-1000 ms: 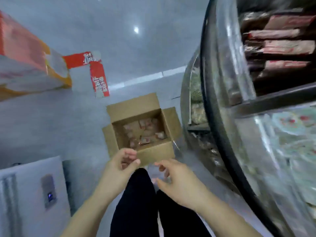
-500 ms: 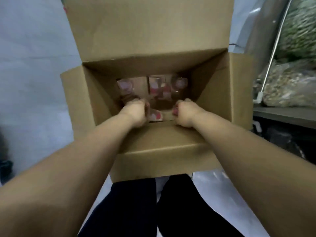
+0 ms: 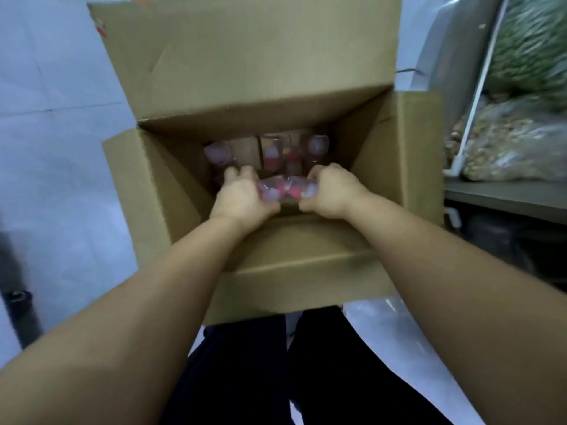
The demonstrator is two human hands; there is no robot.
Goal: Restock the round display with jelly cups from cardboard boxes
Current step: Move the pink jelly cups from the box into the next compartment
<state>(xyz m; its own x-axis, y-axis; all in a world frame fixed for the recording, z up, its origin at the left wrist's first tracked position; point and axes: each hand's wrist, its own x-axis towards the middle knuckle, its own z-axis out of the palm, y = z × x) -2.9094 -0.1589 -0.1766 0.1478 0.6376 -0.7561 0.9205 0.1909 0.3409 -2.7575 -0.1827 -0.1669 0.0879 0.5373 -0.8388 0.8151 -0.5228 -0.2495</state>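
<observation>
An open cardboard box (image 3: 294, 262) stands on the floor right below me, its flaps spread. Both of my hands reach deep inside it. My left hand (image 3: 242, 196) and my right hand (image 3: 329, 191) curl around a small bunch of clear jelly cups (image 3: 287, 188) with pink and red contents, held between them. More jelly cups (image 3: 317, 145) lie on the box bottom farther in, partly in shadow. A slice of the round display (image 3: 441, 56) shows at the upper right.
Bagged snacks (image 3: 515, 148) fill a low shelf (image 3: 506, 197) at the right, behind a white rail. Pale floor tiles (image 3: 55, 148) stretch to the left. My dark trouser legs (image 3: 260, 372) are below the box.
I bent down from standing and both hands went into the box. Since half a second ago the hands have gathered cups between them and lifted them slightly.
</observation>
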